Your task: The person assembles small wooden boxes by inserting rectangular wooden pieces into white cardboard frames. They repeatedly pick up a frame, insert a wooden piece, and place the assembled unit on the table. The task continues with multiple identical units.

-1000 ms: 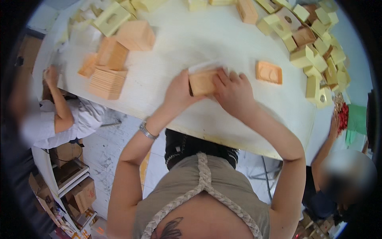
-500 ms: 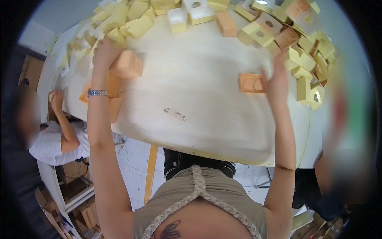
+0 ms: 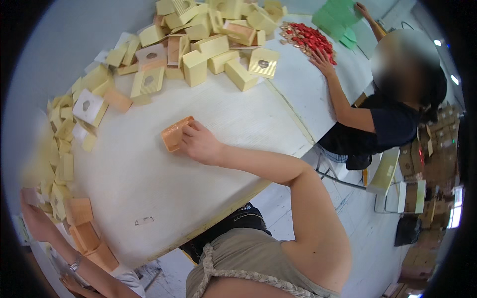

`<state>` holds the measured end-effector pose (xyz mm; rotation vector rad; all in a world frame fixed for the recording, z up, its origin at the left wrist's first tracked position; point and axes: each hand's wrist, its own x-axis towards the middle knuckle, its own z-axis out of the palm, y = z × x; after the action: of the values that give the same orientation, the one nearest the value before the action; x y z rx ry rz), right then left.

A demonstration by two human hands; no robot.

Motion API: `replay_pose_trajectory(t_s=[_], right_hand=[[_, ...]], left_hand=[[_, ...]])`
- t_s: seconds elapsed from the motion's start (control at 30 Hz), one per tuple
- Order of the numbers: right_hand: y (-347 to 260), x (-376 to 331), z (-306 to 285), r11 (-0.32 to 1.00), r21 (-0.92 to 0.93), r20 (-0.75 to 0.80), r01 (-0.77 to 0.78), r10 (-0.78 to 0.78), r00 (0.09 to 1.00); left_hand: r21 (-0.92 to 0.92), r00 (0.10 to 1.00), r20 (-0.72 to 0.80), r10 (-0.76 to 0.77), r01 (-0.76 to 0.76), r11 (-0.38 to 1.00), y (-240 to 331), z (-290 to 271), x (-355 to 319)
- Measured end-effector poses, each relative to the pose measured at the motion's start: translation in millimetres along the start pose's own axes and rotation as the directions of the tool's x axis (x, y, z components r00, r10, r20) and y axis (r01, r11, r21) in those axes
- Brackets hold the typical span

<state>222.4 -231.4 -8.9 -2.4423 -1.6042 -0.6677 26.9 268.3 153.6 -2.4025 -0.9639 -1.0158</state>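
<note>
**Right hand on an orange tray, left hand out at the table's far edge**

The right hand [image 3: 201,144] is resting on the white table [image 3: 149,184], its fingers curling over the near edge of a small orange tray [image 3: 175,133] and holding it against the tabletop. The tray is lying alone on a bare stretch of the table, well apart from the heaps around it.

The left hand [image 3: 34,218] is reaching out to the table's left edge, a watch [image 3: 75,262] sitting on its wrist. It is lying just beside a stack of orange boxes [image 3: 85,229] and some pale yellow boxes [image 3: 58,191]; whether it is gripping anything I cannot tell, as the hand is blurred at the rim.

More pale yellow boxes and flat cards with round holes [image 3: 145,82] are piling up along the far side. Beyond a seam in the table, another person's hand [image 3: 323,58] is pressing on a heap of small red pieces [image 3: 309,37], with green sheets [image 3: 338,17] lying further back.
</note>
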Motion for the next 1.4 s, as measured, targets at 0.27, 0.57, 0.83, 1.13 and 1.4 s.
replay_pose_trajectory(t_s=[0.27, 0.57, 0.83, 1.13, 1.4], right_hand=[[14, 21, -19, 0.850, 0.318, 0.253, -0.421, 0.352, 0.901], [10, 48, -80, 0.649, 0.708, -0.152, -0.278, 0.525, 0.837], [-43, -26, -22, 0.814, 0.492, 0.054, -0.309, 0.326, 0.944], [-83, -50, -89, 0.972, 0.110, 0.492, -0.209, 0.130, 0.861], [-75, 30, -144, 0.950, 0.312, 0.149, 0.028, -0.078, 0.986]], left_hand=[[-0.506, 0.824, 0.114, 0.555, -0.433, 0.746, 160, -41, -101], [-0.578, 0.761, 0.168, 0.627, -0.440, 0.688, 204, -56, -148], [-0.911, 0.877, 0.406, 0.258, 0.368, 0.186, 164, -41, -210], [-0.734, 0.603, 0.679, 0.418, 0.544, 0.407, 176, -24, -220], [-0.832, 0.720, 0.544, 0.432, 0.396, 0.388, 185, -37, -226]])
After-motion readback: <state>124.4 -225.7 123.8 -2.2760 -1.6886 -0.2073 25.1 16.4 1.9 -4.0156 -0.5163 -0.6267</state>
